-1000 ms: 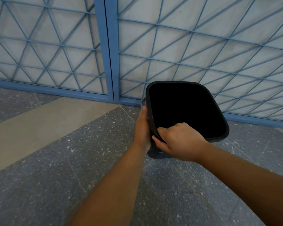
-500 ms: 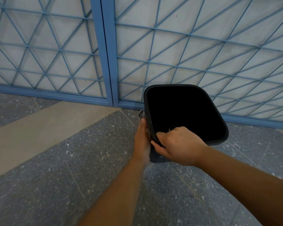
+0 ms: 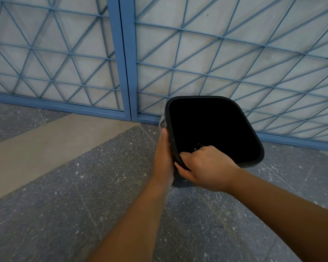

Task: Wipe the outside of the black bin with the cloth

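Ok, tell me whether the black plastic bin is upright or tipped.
Tipped: the black plastic bin shows its open mouth to the camera, the right hand gripping its near rim.

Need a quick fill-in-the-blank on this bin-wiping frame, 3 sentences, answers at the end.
1. The right hand grips the black bin by its near ____.
2. The left hand lies against the bin's ____ wall, where a bit of grey cloth shows.
3. Behind the bin stands a ____-framed lattice gate.

Answers: rim; outer; blue

Likely a building corridor or entrance: speckled terrazzo floor (image 3: 68, 195), blue metal lattice gates (image 3: 125, 59).
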Available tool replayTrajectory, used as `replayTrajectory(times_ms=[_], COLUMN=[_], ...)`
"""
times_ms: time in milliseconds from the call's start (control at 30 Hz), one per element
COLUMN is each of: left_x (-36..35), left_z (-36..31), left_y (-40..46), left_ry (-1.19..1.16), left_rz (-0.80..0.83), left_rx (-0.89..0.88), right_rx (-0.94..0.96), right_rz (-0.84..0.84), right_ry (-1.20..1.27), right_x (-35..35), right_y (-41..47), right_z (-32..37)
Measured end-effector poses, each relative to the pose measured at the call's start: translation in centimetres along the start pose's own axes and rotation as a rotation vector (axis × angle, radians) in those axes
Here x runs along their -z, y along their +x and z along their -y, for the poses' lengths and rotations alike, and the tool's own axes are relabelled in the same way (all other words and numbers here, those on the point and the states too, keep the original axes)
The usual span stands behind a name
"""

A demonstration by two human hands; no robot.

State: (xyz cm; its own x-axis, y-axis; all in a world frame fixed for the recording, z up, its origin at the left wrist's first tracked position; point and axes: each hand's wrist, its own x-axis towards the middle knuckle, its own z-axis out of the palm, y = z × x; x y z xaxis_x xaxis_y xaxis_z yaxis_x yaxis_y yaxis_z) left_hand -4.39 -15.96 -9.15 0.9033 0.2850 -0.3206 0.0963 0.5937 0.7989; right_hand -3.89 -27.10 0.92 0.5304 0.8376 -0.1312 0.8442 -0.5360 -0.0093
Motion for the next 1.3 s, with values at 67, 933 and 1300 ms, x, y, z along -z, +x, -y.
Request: replayTrajectory(times_ms=[67, 933, 1300], left_x=[0.7, 0.6, 1.2], left_z=[0.6, 0.1, 0.2], left_y=[0.7, 0.4, 1.1], left_ry=[-0.033, -0.047, -0.069], left_rz=[0.032, -0.068, -0.080], left_rx=[0.024, 0.030, 0.059], right_rx=[-0.001, 0.004, -0.004], right_rz=[0.007, -0.014, -0.037], right_ry=[0.004, 0.027, 0.002], right_x=[0.1, -0.1, -0.3], right_y=[-0.1, 0.3, 0.6], right_z=[0.0, 0.0, 0.1])
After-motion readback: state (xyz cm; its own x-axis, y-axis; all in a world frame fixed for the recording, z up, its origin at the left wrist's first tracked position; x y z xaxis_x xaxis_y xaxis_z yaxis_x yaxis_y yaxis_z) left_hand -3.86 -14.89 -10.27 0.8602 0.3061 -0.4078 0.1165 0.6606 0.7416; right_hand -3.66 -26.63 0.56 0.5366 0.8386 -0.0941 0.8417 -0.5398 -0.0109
